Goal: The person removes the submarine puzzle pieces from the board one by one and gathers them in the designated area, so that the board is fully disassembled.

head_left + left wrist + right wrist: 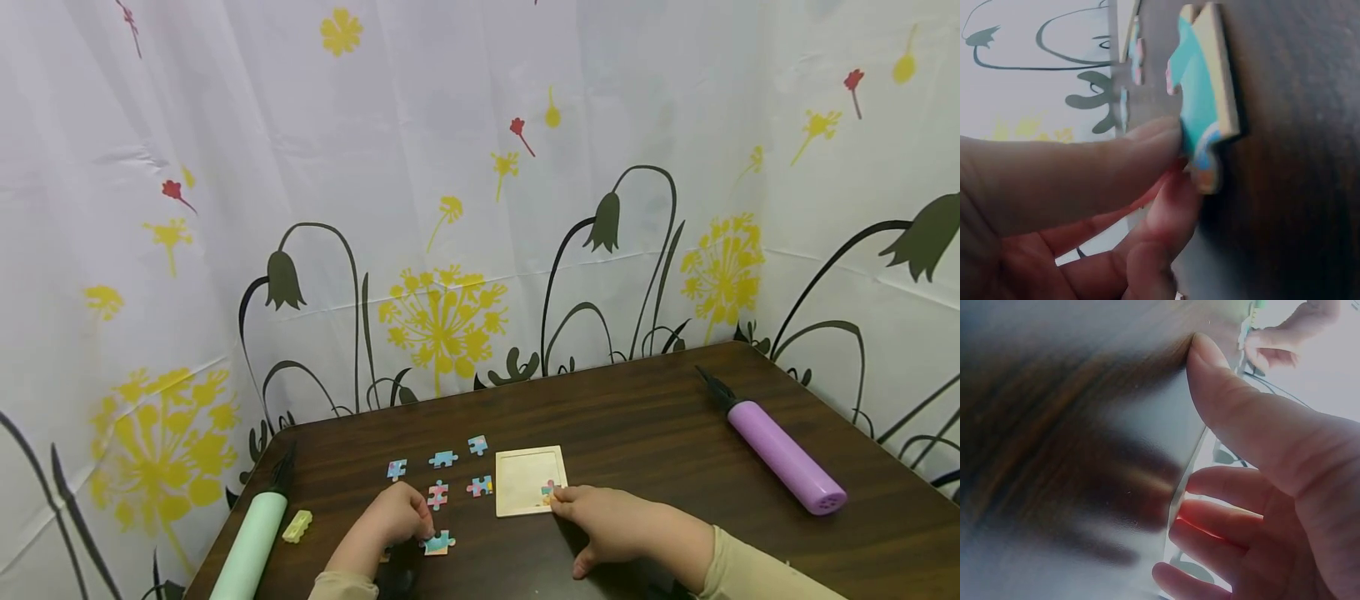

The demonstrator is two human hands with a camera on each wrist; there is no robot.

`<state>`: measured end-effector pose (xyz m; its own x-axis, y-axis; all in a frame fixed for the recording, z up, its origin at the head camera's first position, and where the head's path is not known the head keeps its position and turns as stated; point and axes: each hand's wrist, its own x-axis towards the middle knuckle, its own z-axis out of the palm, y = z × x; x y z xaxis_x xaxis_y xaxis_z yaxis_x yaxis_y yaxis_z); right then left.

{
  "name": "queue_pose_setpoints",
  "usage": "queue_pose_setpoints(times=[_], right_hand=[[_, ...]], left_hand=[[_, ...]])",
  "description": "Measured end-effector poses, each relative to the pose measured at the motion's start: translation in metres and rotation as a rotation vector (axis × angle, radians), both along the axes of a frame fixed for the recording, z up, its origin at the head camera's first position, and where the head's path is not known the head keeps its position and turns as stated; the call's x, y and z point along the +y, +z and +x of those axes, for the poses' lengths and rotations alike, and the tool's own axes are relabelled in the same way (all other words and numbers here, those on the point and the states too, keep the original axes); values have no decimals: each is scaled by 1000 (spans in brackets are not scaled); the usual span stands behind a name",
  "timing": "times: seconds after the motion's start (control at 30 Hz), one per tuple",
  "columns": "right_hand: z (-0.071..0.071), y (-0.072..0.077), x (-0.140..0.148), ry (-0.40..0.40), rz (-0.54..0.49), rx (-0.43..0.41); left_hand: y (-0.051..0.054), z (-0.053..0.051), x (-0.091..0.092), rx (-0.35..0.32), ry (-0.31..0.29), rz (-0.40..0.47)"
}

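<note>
My left hand (393, 517) pinches a teal and tan jigsaw piece (438, 544) at the table's front. In the left wrist view, thumb and fingertips grasp one end of that piece (1200, 106), which stands close over the dark wood. My right hand (618, 525) lies at the lower right corner of a square wooden puzzle tray (517, 479), its fingers extended and the thumb spread apart. One puzzle piece (548, 492) sits in the tray's lower right corner, partly covered by the fingertips. In the right wrist view, the right hand (1241, 487) holds nothing between thumb and fingers.
Several loose jigsaw pieces (438, 495) lie left of the tray on the brown table (637, 417). A green hand pump (251, 542) and a small yellow block (297, 526) are at the left. A purple hand pump (786, 457) lies at the right. A flowered curtain hangs behind.
</note>
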<state>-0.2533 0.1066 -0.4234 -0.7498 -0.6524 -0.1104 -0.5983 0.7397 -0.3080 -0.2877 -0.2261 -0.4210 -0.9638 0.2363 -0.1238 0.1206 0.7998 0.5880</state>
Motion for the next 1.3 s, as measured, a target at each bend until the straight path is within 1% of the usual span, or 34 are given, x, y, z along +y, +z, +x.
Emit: queue_pose_setpoints(times=[0.17, 0.23, 0.3, 0.43, 0.57, 0.7, 0.83, 0.9, 0.97, 1.07, 1.2, 1.3], right_hand=[[0, -1, 0, 6, -6, 15], [0, -2, 0, 6, -3, 19], [0, -2, 0, 7, -1, 25], [0, -2, -1, 12, 11, 48], [-1, -2, -2, 23, 35, 76], [-3, -2, -2, 35, 44, 98], [-4, -2, 1, 34, 37, 107], [-4, -1, 2, 33, 31, 108], [-4, -1, 4, 28, 21, 97], [-4, 0, 7, 26, 2, 83], [-5, 2, 11, 28, -38, 71], [-6, 2, 16, 35, -65, 57]], left_hand=[[2, 0, 8, 40, 54, -110], [5, -1, 14, 53, 70, -128], [7, -2, 23, 71, 70, -136], [13, -4, 46, 92, 34, -110], [15, -4, 72, 108, -19, -72], [14, -8, 97, 134, -75, -57], [10, -12, 121, 138, -116, -53], [6, -15, 131, 137, -133, -61], [2, -16, 139, 138, -153, -62], [-4, -17, 150, 158, -183, -55], [-5, -16, 160, 182, -213, -36], [-6, -15, 165, 177, -220, -19]])
